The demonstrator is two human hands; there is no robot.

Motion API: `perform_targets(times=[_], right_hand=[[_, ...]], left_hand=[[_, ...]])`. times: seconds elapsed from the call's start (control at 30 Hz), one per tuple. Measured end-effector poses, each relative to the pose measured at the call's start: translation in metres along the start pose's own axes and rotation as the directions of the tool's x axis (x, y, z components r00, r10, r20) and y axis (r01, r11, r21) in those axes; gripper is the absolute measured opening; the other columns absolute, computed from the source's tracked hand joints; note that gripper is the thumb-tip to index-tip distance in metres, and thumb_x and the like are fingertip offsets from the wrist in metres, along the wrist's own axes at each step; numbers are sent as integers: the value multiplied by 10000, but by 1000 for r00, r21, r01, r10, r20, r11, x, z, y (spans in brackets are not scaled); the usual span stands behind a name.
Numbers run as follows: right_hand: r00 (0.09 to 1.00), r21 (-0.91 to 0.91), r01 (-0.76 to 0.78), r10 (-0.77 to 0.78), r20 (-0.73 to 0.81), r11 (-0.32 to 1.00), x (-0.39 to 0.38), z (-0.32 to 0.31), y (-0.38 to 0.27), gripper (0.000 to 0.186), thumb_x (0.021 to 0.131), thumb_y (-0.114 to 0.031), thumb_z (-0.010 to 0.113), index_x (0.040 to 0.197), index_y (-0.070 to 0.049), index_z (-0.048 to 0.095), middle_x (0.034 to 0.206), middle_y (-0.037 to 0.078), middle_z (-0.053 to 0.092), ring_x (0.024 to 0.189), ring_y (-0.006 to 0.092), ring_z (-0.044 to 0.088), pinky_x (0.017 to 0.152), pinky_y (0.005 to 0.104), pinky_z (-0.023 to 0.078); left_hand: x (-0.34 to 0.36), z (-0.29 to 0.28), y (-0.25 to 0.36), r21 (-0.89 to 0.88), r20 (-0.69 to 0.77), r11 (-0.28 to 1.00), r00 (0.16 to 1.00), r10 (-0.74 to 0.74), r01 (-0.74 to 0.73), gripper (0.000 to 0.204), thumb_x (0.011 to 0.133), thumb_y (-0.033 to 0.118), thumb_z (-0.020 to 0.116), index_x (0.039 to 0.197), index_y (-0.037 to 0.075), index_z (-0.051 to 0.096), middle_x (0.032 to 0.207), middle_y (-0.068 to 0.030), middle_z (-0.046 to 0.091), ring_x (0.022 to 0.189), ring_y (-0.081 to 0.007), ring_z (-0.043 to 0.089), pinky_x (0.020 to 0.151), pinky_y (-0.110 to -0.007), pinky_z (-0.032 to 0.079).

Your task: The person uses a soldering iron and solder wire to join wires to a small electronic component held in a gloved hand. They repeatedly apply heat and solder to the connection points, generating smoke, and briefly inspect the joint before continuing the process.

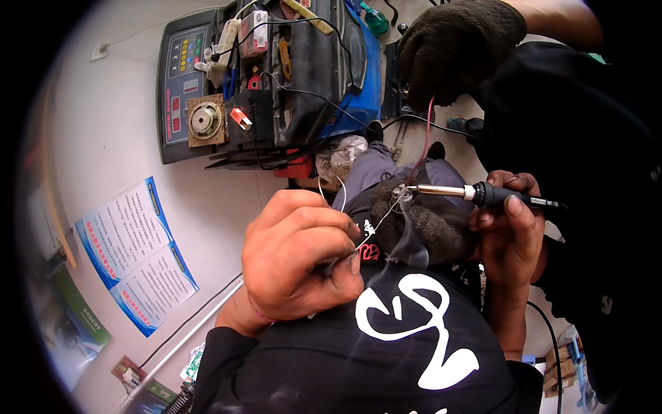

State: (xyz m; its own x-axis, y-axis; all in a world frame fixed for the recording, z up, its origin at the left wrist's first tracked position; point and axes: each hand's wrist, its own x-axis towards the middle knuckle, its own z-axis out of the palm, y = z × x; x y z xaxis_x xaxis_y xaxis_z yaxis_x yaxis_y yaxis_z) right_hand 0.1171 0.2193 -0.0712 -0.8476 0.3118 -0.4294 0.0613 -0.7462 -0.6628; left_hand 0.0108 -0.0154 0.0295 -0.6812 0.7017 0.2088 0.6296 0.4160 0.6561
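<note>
My left hand is closed, pinching a thin silvery solder wire that runs toward a small dark part with metal terminals. In my right hand is a soldering iron with a black handle. Its tip points left and sits at the terminals, where the solder's end also lies. A co-worker's dark gloved hand supports the part from behind. From the terminals a red wire rises to another gloved hand, whose fingers close around it.
At the upper left stands a machine with a button panel. On it are a round speaker, a red-and-white box, a yellow utility knife and a power strip. Black cables trail across it. A poster hangs on the wall.
</note>
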Motion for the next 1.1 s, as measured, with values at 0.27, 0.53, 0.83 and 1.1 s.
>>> perform_targets(times=[0.27,0.53,0.83,1.1], right_hand=[[1000,-2,11,-11,10,1000,-1,-3,1,352,916,-179,648,1156,-14,451,1134,191,523,707,165,632,669,322,588],[1000,-5,9,-9,10,1000,-1,-5,0,351,919,-178,645,1157,-7,451,1139,193,524,712,171,627,667,316,580],[999,108,20,-23,25,994,0,-6,0,322,912,-101,661,1143,8,463,1078,213,569,736,216,674,695,358,618],[999,119,23,-26,22,993,0,-7,0,321,912,-101,658,1139,11,461,1068,218,568,727,220,674,692,357,616]], left_hand=[[-2,0,-1,-6,30,999,999,32,-32,206,662,14,684,836,42,578,800,-106,675,784,-255,610,682,-334,520],[-3,2,-1,4,44,1000,999,13,-14,208,666,8,690,837,47,579,800,-101,677,792,-256,613,683,-329,524],[-1,2,-1,-5,53,1000,998,25,-25,219,673,11,694,856,47,579,808,-101,681,794,-256,611,693,-335,514],[0,1,0,5,41,1000,999,23,-23,218,669,16,688,850,51,573,808,-105,683,794,-258,611,700,-340,523]])
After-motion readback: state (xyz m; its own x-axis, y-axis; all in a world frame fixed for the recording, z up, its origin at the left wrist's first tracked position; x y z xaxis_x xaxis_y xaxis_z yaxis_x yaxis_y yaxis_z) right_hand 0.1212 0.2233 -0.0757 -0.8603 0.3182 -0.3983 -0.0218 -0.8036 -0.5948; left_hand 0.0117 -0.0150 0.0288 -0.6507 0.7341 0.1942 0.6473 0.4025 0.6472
